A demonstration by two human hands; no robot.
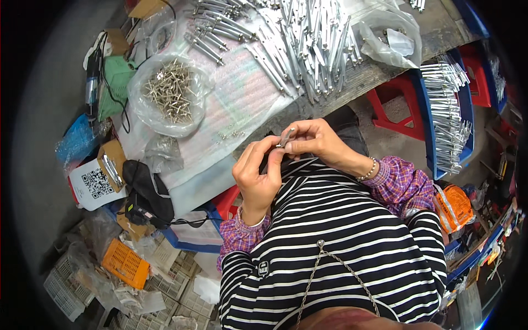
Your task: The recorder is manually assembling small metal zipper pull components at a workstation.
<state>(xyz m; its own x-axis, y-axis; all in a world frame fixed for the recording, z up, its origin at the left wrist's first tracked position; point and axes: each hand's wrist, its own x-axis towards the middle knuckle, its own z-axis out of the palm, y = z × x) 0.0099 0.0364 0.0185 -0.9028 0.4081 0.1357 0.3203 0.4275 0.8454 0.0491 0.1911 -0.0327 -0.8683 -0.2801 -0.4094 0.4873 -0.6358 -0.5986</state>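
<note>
My left hand [258,171] and my right hand [322,144] meet in front of my body near the table's edge. A small silvery metal part [286,136] is pinched between my right thumb and forefinger. The left thumb and forefinger close on its lower end, where a tiny piece is mostly covered by the fingertips. Beyond the hands lies a big heap of slender shiny metal rods [316,44]. To the left of it, a clear plastic bag [196,125] holds many small metal screw-like pins [171,91]. A few tiny loose pieces [231,135] are scattered on the white sheet.
A blue bin [432,148] full of metal rods stands at the right beside a red stool [400,104]. Another clear bag [385,41] sits at the table's far right. A powered screwdriver [92,82] and a black pouch [146,190] are at the left. An orange basket [125,264] lies lower left.
</note>
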